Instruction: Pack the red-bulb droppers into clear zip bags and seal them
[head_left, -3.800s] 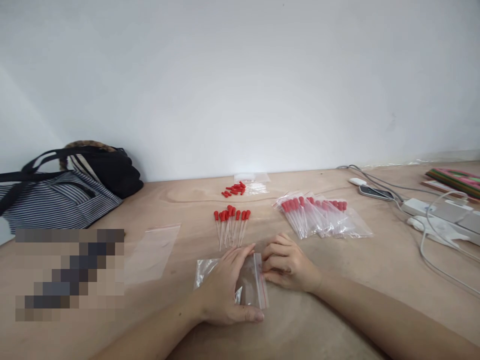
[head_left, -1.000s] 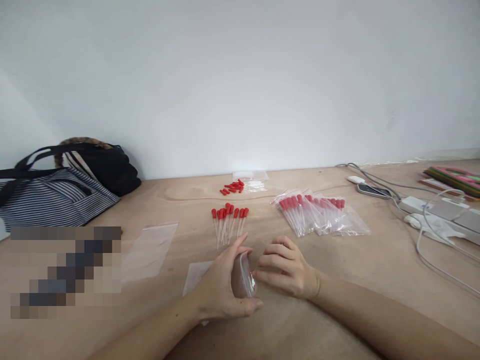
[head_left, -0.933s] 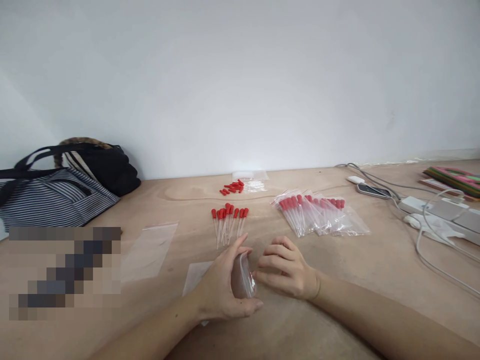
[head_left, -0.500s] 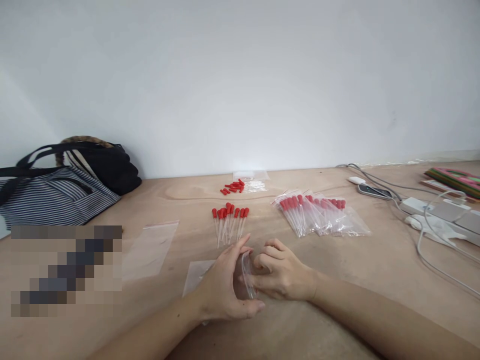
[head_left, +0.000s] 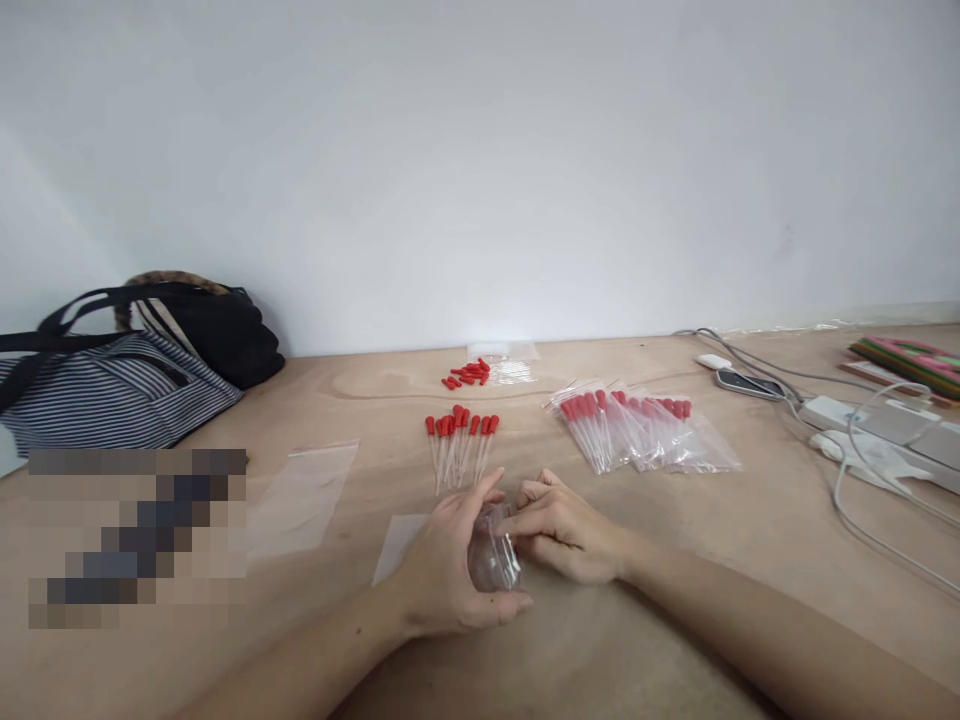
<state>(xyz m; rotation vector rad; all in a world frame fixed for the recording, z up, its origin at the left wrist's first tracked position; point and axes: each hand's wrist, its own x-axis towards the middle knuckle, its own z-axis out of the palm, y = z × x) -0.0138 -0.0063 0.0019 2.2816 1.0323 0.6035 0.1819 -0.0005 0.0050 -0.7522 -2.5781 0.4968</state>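
Note:
A clear zip bag [head_left: 495,550] stands between my two hands, its mouth facing right and bulging apart. My left hand [head_left: 448,570] curves around the bag, thumb at the near side and fingers at the far side. With bent fingers, my right hand [head_left: 562,530] grips at the bag's mouth; its index fingertip touches the upper edge. Just beyond the hands lie several droppers [head_left: 459,440] with red bulbs and thin clear stems. Another flat clear bag [head_left: 397,545] is partly covered by my left hand.
Bagged droppers [head_left: 637,430] overlap at the right. Loose red bulbs [head_left: 469,374] and clear tubes [head_left: 514,371] lie near the wall. A flat zip bag [head_left: 307,500] is at left, near a striped bag [head_left: 127,395]. Cables, a phone [head_left: 750,385] and a power strip [head_left: 832,412] occupy the right.
The bag's mouth has spread wider between my hands. My right index finger has drawn up and back from inside the mouth to its upper edge. My left hand has hardly moved.

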